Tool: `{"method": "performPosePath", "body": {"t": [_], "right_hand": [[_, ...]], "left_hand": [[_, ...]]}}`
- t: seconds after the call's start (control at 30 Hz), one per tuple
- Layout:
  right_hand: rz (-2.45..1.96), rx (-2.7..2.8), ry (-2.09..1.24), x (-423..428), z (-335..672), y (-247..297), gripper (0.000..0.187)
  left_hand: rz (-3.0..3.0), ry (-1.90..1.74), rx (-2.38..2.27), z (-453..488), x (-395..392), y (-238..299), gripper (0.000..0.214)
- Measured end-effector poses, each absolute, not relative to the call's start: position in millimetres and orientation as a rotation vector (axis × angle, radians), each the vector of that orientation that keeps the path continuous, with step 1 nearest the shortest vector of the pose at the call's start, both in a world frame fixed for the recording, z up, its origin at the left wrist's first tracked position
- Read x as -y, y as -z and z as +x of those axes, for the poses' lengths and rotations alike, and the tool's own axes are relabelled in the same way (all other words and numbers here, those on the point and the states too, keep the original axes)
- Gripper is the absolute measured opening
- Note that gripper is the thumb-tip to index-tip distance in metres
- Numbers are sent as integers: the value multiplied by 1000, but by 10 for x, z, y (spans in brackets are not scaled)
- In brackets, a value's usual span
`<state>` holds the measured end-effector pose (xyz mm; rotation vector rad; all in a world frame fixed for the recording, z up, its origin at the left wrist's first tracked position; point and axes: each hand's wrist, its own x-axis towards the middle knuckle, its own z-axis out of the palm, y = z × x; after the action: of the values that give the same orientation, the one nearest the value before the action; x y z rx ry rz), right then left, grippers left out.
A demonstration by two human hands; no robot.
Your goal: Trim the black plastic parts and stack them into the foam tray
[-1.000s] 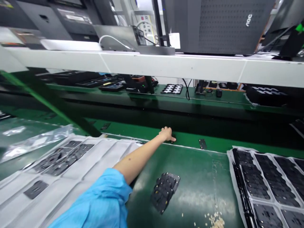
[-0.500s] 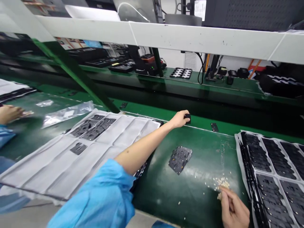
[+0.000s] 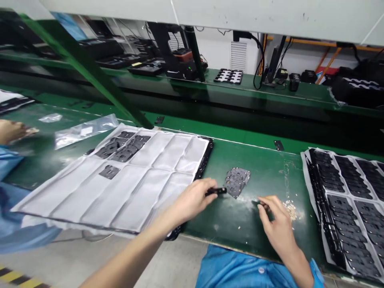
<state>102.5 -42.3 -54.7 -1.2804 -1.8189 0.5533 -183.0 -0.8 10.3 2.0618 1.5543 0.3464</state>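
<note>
Part held at the stack
Left hand [image 3: 192,200] pinches a small black part [image 3: 216,191] just beside the stack [image 3: 237,182] on the bench [image 3: 264,168]. Right hand [image 3: 277,224] is curled, fingertips down, its grip unclear. Stacking would need square alignment.

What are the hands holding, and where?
Left hand pinches a small black part by its near end. Right hand: cannot tell.

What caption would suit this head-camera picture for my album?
At a green bench, the left hand pinches a small black part beside a pile of parts, the right hand resting near pale crumbs.
</note>
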Motion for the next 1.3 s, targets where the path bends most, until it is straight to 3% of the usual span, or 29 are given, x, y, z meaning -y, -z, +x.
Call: {"method": "performPosePath", "body": {"t": [0.1, 0.27, 0.37, 0.47, 0.67, 0.77, 0.9, 1.1, 1.3], "right_hand": [[-1398, 1913, -520, 332, 724, 644, 16], [-1561, 2110, -349, 88, 274, 768, 30], [-1580, 2128, -352, 20, 199, 811, 22], [-1559, 2116, -405, 24, 213, 828, 15], [-1449, 2063, -580, 51, 254, 705, 20], [-1363, 2029, -684, 81, 354, 545, 16], [-1284, 1772, -951, 214, 607, 336, 7], [-1343, 1389, -1173, 460, 870, 177, 26], [-1279, 1276, -1127, 487, 930, 170, 24]], "left_hand": [[2084, -213, -1552, -1835, 116, 107, 14], [2127, -126, -1634, -1879, 60, 228, 20], [2141, -219, -1704, -1787, -36, 257, 26], [2127, -330, -1769, -1614, -96, 335, 24], [2047, -459, -1805, -1514, 2, 426, 24], [1851, -639, -1630, -1516, 124, 357, 7], [1446, -810, -1356, -1349, 291, 219, 30], [1245, -822, -1124, -974, 425, 56, 32], [1382, -806, -1101, -833, 433, 37, 35]]}}
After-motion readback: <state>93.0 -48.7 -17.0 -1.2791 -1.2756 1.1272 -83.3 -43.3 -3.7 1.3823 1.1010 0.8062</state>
